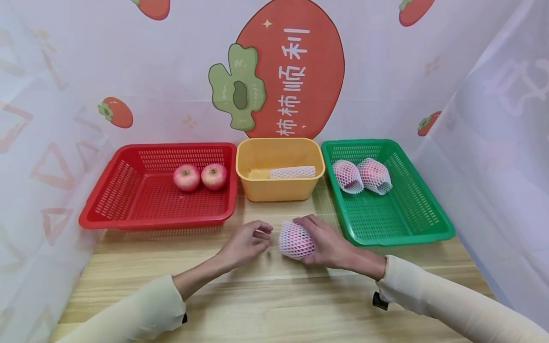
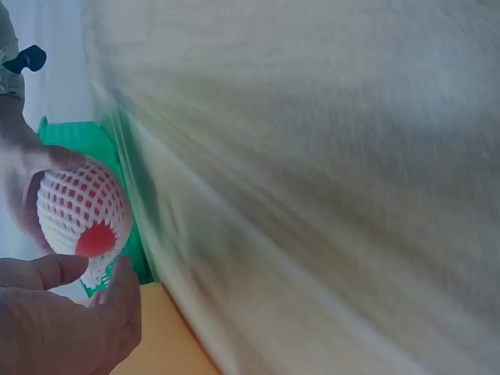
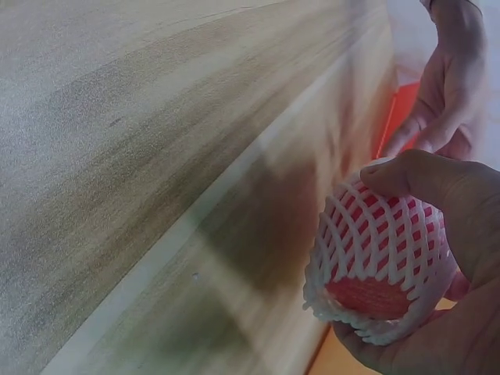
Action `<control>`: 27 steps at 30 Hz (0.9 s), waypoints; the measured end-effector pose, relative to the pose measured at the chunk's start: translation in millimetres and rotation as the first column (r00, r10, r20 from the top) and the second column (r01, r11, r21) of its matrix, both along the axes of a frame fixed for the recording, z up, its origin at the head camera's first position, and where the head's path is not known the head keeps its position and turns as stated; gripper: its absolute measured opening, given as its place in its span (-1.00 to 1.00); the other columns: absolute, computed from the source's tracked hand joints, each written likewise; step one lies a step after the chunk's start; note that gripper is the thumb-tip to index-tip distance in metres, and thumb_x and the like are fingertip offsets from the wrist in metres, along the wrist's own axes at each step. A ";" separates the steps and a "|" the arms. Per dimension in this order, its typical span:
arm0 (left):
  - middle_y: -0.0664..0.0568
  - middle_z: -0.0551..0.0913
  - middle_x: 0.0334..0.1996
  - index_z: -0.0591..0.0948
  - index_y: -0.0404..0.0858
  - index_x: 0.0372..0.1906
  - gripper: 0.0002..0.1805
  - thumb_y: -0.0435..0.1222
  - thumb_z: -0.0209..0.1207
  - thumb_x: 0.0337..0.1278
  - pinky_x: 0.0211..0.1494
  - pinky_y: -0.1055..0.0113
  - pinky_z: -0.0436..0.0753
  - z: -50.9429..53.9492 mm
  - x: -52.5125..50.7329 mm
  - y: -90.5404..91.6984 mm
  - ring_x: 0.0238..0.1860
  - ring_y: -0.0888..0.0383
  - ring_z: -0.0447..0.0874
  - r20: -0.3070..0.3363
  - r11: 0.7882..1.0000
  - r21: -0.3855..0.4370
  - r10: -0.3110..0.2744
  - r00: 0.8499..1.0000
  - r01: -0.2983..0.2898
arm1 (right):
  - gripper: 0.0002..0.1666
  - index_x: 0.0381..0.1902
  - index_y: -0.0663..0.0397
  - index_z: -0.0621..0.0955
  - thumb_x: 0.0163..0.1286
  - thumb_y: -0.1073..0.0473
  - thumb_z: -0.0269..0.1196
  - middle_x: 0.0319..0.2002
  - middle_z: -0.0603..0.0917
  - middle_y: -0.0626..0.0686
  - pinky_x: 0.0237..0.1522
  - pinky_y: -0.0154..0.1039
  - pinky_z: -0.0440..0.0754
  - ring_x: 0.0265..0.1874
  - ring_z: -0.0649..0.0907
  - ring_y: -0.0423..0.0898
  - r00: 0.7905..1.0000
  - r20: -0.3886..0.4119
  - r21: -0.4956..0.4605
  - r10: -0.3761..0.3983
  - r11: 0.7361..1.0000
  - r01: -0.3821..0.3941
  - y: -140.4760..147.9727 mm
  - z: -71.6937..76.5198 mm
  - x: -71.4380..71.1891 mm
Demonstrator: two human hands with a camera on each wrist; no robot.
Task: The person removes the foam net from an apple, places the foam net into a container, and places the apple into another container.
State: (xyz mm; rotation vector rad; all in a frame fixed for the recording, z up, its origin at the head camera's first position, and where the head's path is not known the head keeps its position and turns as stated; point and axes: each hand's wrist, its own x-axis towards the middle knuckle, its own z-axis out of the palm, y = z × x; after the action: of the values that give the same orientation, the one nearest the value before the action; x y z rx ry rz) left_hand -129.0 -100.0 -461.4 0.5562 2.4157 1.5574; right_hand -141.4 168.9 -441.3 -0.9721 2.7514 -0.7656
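Observation:
An apple in a white foam net (image 1: 296, 241) is held above the table by my right hand (image 1: 326, 242), whose thumb and fingers curl round it. Red skin shows through the mesh and at the net's open end in the right wrist view, where the netted apple (image 3: 383, 258) is largest. My left hand (image 1: 248, 243) is just left of the fruit, fingers loosely bent and holding nothing. In the left wrist view a small gap separates the left hand (image 2: 70, 316) from the netted apple (image 2: 84, 205).
A red basket (image 1: 167, 223) at the left holds two bare apples (image 1: 187, 177). The yellow bin (image 1: 279, 190) at the back middle contains white foam nets (image 1: 292, 172). Two netted apples (image 1: 374, 174) lie in the green basket (image 1: 403, 240) at the right. A printed cloth hangs behind.

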 end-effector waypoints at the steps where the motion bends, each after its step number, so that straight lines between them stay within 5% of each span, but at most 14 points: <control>1: -0.36 0.70 0.08 0.60 -0.52 0.13 -0.66 -0.58 0.30 0.27 0.11 0.10 0.77 -1.9 -0.1 2.3 0.06 -0.21 0.78 0.004 1.000 0.004 0.009 1.000 -0.009 | 0.15 0.44 0.17 0.43 -0.12 0.18 0.72 0.19 0.60 0.18 0.15 0.09 0.71 0.12 0.66 0.07 1.000 -0.007 0.002 0.004 1.000 -0.004 0.2 -0.4 -0.1; 11: -0.22 0.80 -0.06 0.72 -0.43 0.01 -0.75 -0.51 0.36 0.24 0.05 0.22 0.78 -16.0 -2.2 18.0 -0.09 -0.06 0.85 -0.027 1.000 0.022 0.007 1.000 -0.007 | 0.17 0.44 0.19 0.44 -0.15 0.19 0.72 0.21 0.61 0.18 0.12 0.07 0.73 0.12 0.68 0.09 0.998 -0.039 -0.013 0.039 0.999 -0.039 -2.5 -4.8 -1.1; 21: -0.29 0.73 0.12 0.63 -0.48 0.23 -0.50 -0.46 0.44 0.20 0.29 -0.10 0.66 -20.5 -1.1 21.3 0.15 -0.23 0.74 0.020 0.994 0.107 -0.032 0.999 0.030 | 0.18 0.44 0.26 0.43 -0.14 0.16 0.73 0.21 0.61 0.19 0.11 0.04 0.74 0.10 0.69 0.08 0.998 -0.046 -0.007 0.049 0.999 -0.049 -6.3 -9.8 2.6; 27: -0.27 0.71 0.16 0.61 -0.43 0.27 -0.40 -0.49 0.50 0.08 0.29 -0.02 0.68 -19.7 -3.2 25.9 0.20 -0.23 0.72 -0.001 0.994 0.094 -0.052 0.999 0.051 | 0.18 0.45 0.28 0.41 -0.09 0.12 0.74 0.22 0.61 0.21 0.12 0.03 0.74 0.12 0.69 0.10 0.997 -0.050 -0.040 0.056 0.997 -0.058 -7.6 -8.2 3.1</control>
State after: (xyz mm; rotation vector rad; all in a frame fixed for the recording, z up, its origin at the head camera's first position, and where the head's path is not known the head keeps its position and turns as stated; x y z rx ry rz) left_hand -132.2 -74.1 -481.1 0.6293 2.3172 1.6564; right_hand -138.4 161.3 -449.5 -1.0869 2.7456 -0.8040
